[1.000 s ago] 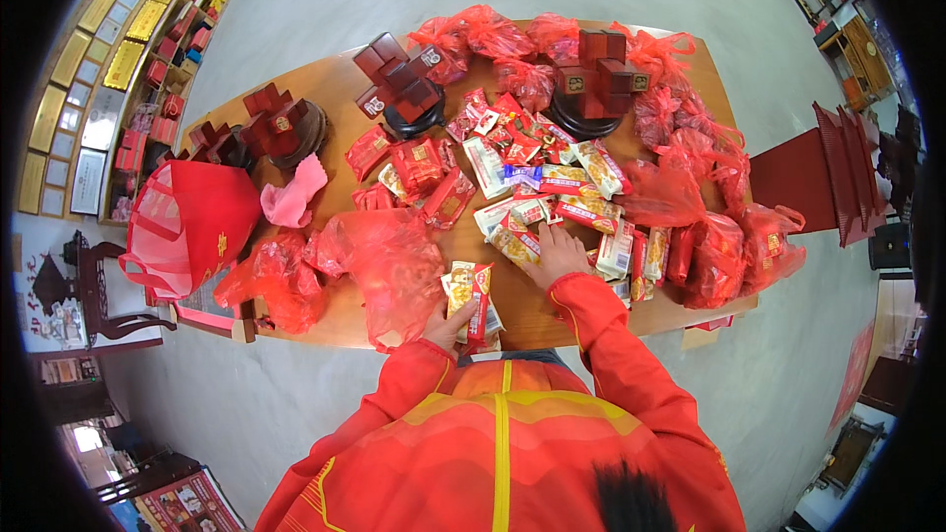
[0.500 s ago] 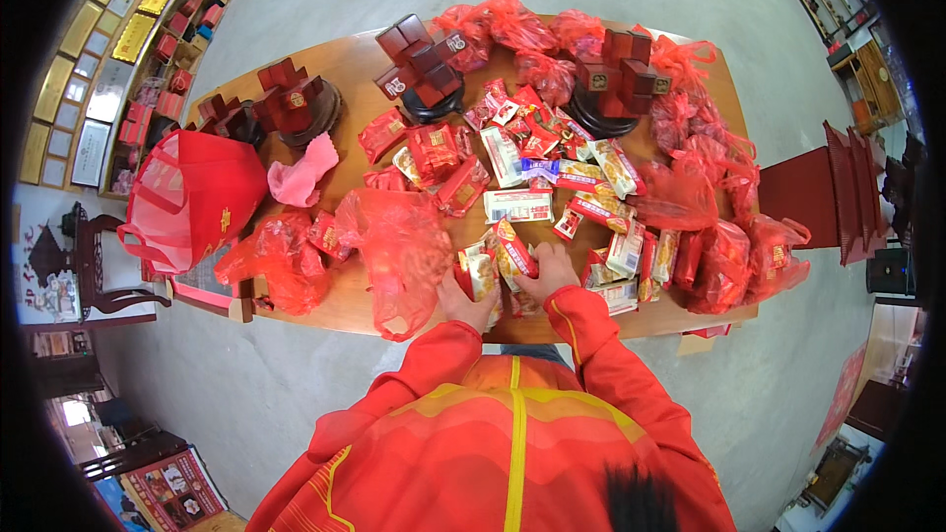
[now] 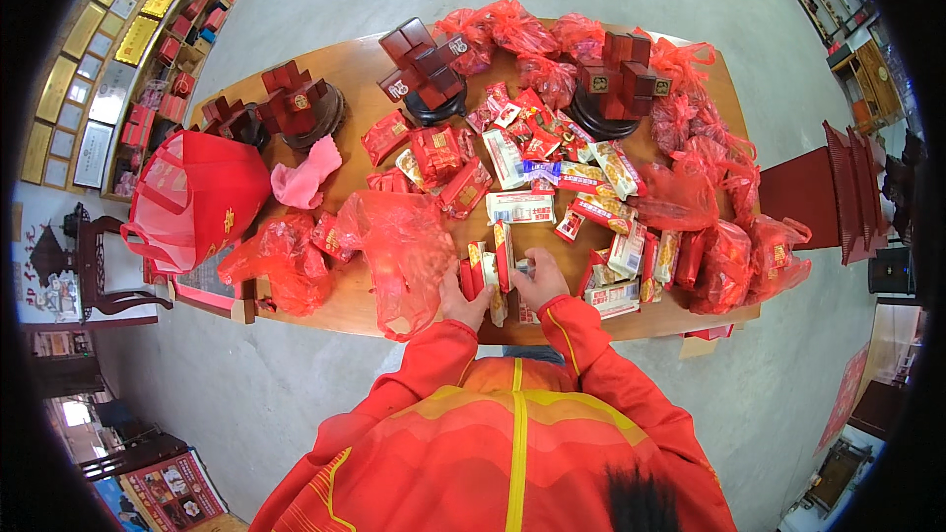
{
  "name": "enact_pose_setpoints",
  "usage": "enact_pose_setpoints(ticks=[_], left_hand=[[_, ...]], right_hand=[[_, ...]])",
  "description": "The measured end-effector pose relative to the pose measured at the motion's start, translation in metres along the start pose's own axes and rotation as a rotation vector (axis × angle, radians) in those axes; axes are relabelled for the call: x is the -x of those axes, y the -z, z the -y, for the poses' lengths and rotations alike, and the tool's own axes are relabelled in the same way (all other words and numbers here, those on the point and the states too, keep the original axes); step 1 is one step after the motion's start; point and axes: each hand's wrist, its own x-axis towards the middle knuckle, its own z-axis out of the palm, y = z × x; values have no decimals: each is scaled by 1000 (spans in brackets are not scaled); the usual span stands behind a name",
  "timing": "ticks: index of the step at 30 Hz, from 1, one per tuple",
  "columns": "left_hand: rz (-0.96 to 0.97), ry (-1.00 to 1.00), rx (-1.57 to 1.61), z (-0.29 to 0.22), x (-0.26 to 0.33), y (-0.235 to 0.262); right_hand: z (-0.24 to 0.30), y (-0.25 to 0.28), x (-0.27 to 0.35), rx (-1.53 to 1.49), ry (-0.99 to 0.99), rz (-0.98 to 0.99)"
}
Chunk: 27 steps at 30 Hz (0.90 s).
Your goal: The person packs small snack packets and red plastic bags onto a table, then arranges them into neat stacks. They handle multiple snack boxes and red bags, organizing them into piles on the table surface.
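Note:
At the table's near edge, several red and white snack packets [image 3: 503, 251] stand on edge side by side between my hands. My left hand [image 3: 465, 301] closes on the packets from the left. From the right, my right hand [image 3: 540, 280] holds the same row, its fingers bent against the outer packet. Just left of my left hand lies a translucent red plastic bag [image 3: 399, 256]. Beyond my hands, white and red snack packets [image 3: 520, 207] are strewn over the table [image 3: 340, 54]. Another group of packets [image 3: 616, 298] lies right of my right hand. The palms are partly hidden.
Tied red plastic bags [image 3: 522, 32] line the table's far and right edges. Dark red wooden block ornaments [image 3: 424, 69] stand on round bases behind the packets. A large red gift bag [image 3: 212, 197] and a pink cloth [image 3: 305, 174] are at the left.
The packets between my hands have turned from slanted to upright and sit closer together. My right hand has shifted slightly left and nearer to me.

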Motion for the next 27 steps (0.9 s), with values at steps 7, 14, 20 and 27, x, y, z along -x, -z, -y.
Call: enact_pose_setpoints(ticks=[7,14,20,27], left_hand=[[163,78,111,-4,2,8],[147,95,-34,-23,-2,7],[177,158,-55,-37,-6,14],[198,188,-26,-33,-12,15]], right_hand=[[7,20,8,311,-62,53],[-9,15,25,337,-110,-3],[-60,4,-10,163,-108,-19],[-34,-13,-16,-355,-135,-271]])
